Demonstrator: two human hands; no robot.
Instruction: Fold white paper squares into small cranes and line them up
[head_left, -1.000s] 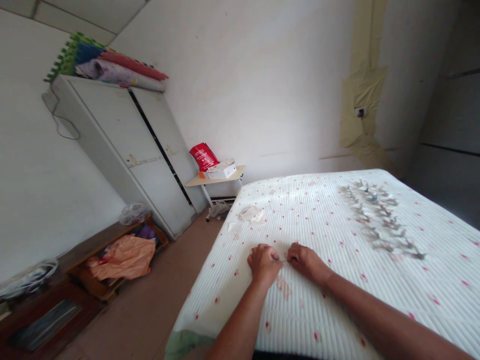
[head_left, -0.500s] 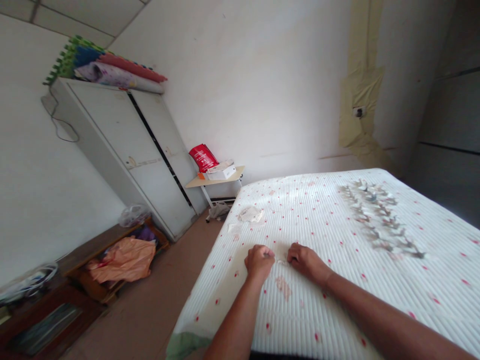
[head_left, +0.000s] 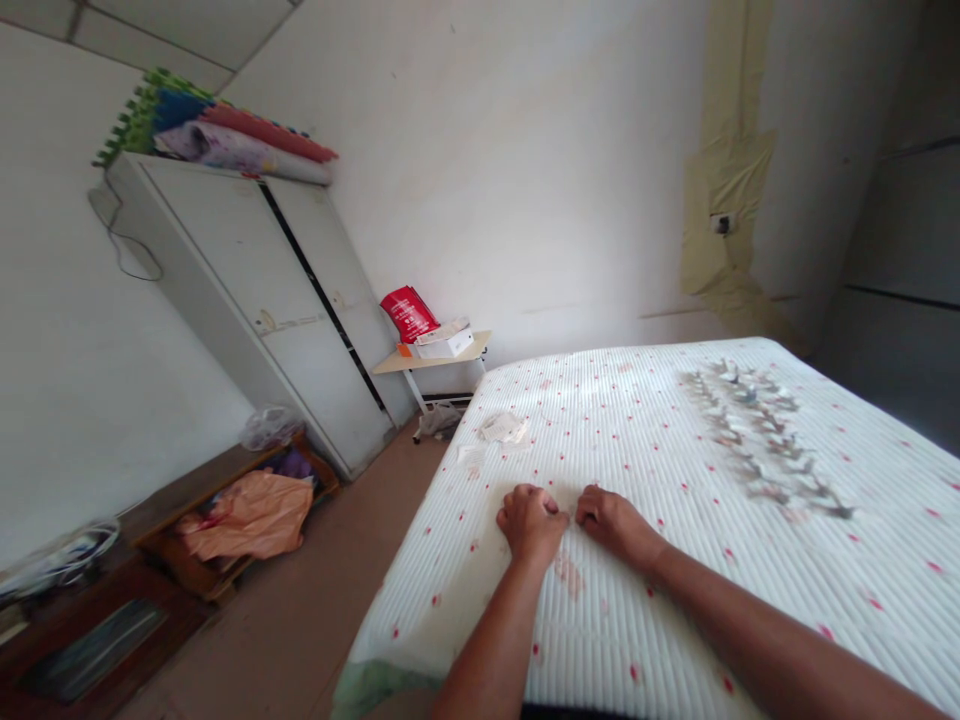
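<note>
My left hand (head_left: 531, 520) and my right hand (head_left: 604, 518) are close together, low over the bed, with a narrow gap between them. Curled fingers form a pinch on the left, the thumb turned toward the other hand. The right hand's fingers are bent in as well. Whatever they pinch is hidden or too small to name. Beyond the left hand, a small stack of pale paper sheets (head_left: 504, 428) lies on the bedspread (head_left: 615, 640). To the right are rows of small, pointed, whitish and grey-brown pieces (head_left: 772, 430) resembling folded paper.
At the bed's far left corner, a small table (head_left: 390, 363) bears a white box (head_left: 448, 345) and a red bag (head_left: 409, 314). A grey cabinet (head_left: 225, 240) stands by the wall. An orange plastic bag (head_left: 251, 515) lies on low wooden furniture at left.
My left hand has moved right, closer to my right hand, and turned slightly. A small pale thing seen between the hands earlier is now hidden. My right hand has barely moved.
</note>
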